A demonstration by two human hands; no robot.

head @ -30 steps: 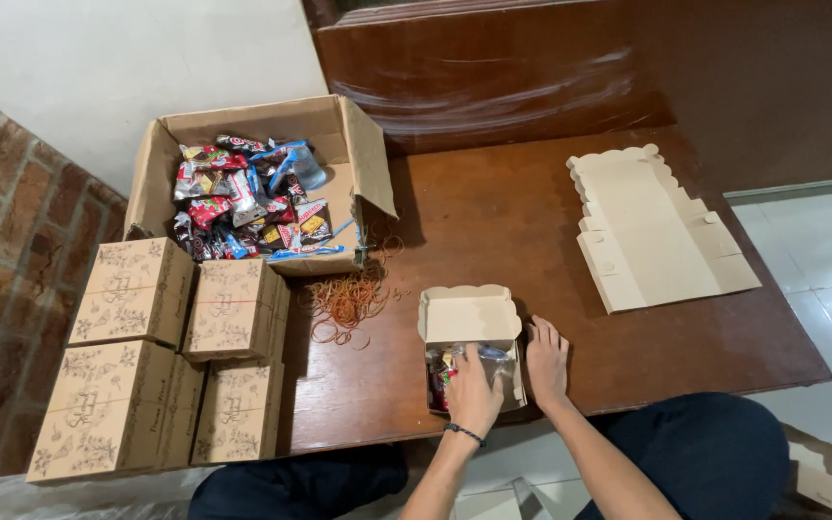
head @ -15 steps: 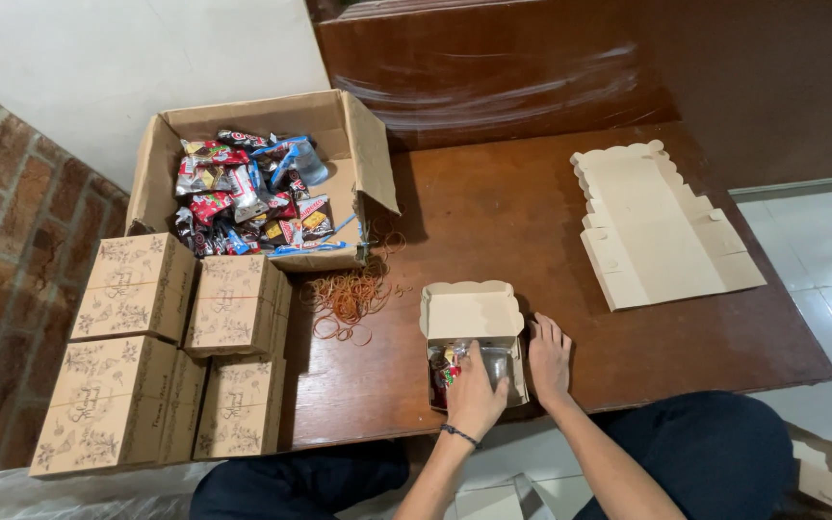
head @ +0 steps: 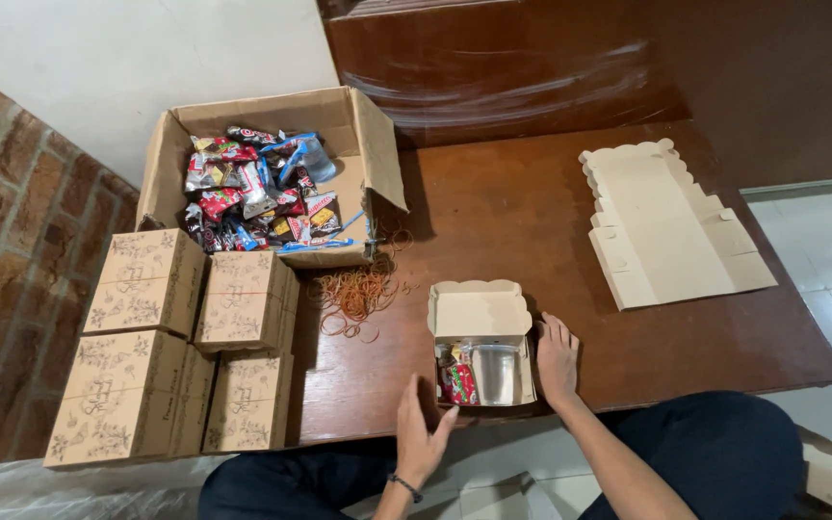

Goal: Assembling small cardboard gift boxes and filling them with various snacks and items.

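Big carton of snack packets (head: 262, 188), rubber-band pile (head: 353, 294), flat box blanks (head: 671, 226) and four closed printed boxes (head: 170, 351) crowd the dark wooden bench (head: 522, 207), brick wall on the left. Small open box (head: 483, 351) sits at the near edge between both hands. Left hand (head: 421, 433) open, just off its left side; right hand (head: 558, 358) flat, fingers spread, against its right wall.

A single head-worn camera looks steeply down from above the seated person, taking in the whole wooden surface (head: 532, 221) at arm's length.
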